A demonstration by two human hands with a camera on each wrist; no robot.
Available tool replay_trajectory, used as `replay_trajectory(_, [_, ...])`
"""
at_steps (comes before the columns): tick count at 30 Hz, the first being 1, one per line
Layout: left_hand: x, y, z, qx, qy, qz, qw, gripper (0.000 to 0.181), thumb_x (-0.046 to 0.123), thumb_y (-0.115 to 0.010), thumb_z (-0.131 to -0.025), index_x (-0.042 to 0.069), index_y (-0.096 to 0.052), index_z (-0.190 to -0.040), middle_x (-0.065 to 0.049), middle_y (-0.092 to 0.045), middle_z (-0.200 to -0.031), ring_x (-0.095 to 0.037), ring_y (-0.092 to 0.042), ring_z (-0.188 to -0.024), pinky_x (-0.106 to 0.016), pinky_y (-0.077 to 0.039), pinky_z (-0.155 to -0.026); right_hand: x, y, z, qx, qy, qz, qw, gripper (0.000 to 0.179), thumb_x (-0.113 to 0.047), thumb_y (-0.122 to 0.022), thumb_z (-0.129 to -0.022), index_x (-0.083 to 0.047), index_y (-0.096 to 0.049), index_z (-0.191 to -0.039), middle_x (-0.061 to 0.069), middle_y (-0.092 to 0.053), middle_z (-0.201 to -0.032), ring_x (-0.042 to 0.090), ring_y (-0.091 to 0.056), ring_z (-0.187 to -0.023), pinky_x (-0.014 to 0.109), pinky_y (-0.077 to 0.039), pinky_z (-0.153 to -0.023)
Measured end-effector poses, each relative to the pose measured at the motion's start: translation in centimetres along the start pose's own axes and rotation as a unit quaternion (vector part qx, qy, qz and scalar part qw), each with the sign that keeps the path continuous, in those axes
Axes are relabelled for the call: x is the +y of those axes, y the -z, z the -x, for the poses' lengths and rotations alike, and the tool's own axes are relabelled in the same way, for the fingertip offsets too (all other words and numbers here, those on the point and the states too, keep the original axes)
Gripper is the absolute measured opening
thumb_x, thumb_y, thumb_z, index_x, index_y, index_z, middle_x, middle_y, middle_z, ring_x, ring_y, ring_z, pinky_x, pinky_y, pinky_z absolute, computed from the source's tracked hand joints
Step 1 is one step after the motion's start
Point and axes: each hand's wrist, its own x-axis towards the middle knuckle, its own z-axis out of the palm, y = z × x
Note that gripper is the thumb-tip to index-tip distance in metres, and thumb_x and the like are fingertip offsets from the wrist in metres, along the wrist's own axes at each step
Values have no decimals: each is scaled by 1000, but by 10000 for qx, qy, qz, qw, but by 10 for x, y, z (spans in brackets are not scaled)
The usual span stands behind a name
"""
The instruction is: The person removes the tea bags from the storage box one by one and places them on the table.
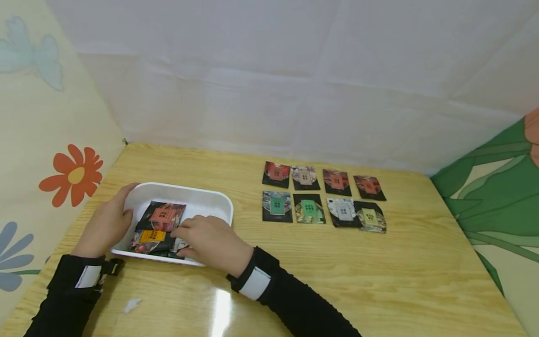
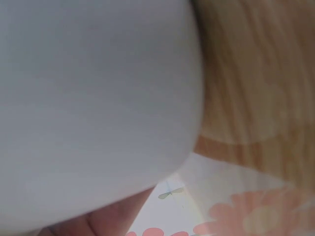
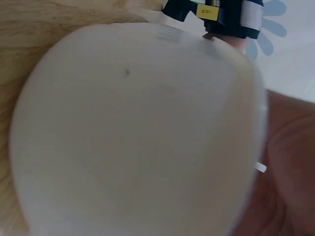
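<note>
My left hand (image 1: 104, 223) grips the left end of a white plastic tray (image 1: 206, 200), thumb over the rim. In the left wrist view the tray's outer wall (image 2: 98, 108) fills most of the picture. Inside lie several flat printed sachets: a black one with a red label (image 1: 163, 215) on top, one with an orange label (image 1: 150, 236) below it. Over the tray's front right part, my right hand (image 1: 214, 243) pinches a black-and-white sachet (image 1: 178, 244) between thumb and fingers. The tray wall (image 3: 133, 128) hides those fingertips in the right wrist view.
Right of the tray, several sachets lie in two rows on the wooden table (image 1: 421, 262): a back row with a red-label sachet (image 1: 276, 174), a front row with a green-label sachet (image 1: 309, 208). A white scrap (image 1: 132, 305) lies near the front. White cloth (image 1: 269, 93) hangs behind.
</note>
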Motion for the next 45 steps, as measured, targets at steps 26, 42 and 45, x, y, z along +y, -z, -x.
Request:
replay_trajectory(26, [0,1,-1,91,-275,-37,9996,58,-1,-52,-89,-1,-34,-144,-36,-56,-113,-43,-61,-86,-64,-43,-82,-9,-33,-34,-908,-15,690,9935,48,-50,-56,-91,-30,-54,-136,-16,-51,-139,7,-47,-126,26,-40,-97])
replay_trajectory(42, [0,0,-1,58,-269,26,9996,57,-1,-52,-90,-2,-34,-144,-35,-55,-115,-36,-57,-78,-50,-49,-67,-3,-27,-30,724,-287,293,9965,16,-28,-55,-95,-27,-70,-102,-15,-63,-83,-1,-59,-74,18,-43,-59])
replay_trajectory(45, [0,0,0,29,-161,28,9999,58,-1,-52,-90,-1,-32,-145,-36,-53,-121,-42,-57,-88,-60,-47,-78,0,-21,-25,953,-408,-50,9946,21,-31,-54,-97,-26,-69,-111,-13,-67,-100,0,-63,-89,15,-46,-68])
